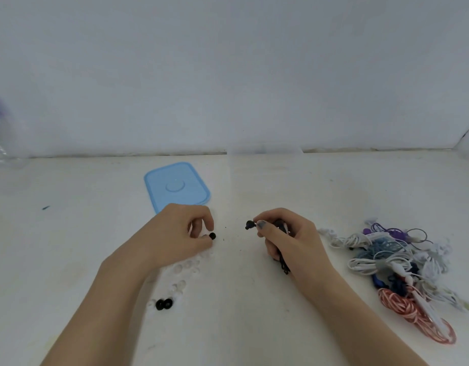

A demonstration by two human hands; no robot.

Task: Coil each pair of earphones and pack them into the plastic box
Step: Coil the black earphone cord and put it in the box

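The right hand (283, 239) clamps bunched black earphones (250, 224), bud pointing left toward a small black rubber eartip (212, 236) pinched by the nearby left hand (180, 231).

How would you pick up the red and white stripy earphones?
Probably from above, at the bare outer loop of the red and white earphones. That loop lies flat on the table at the near end of the pile of earphones, clear of the other cords. Pinch it and lift gently, since the far end lies against the tangle.
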